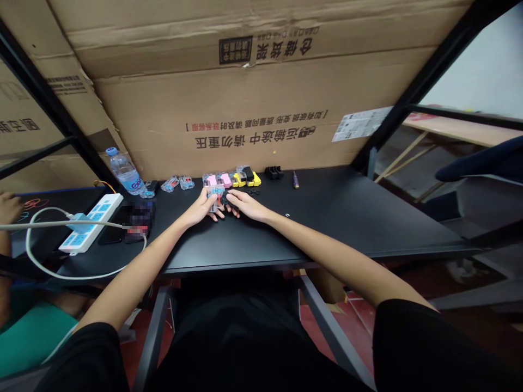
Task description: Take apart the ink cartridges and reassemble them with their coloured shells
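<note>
Above the black table (253,245), my two hands meet around small parts. My left hand (199,208) is closed on a clear plastic housing (216,190) that shows blue and red inside. Against its right side, my right hand (247,207) grips a small black part (224,198) whose exact kind I cannot make out. Just behind my hands stand similar clear housings with pink pieces (225,179) and yellow pieces (239,179). Several tiny black parts (254,191) lie right of them.
A water bottle (126,171), more clear housings (170,184) and a white power strip (93,223) with a looping cable sit at left. Black parts (273,172) and a screwdriver (295,181) lie right. Cardboard (245,98) walls the back. Another person's hand (10,209) shows far left.
</note>
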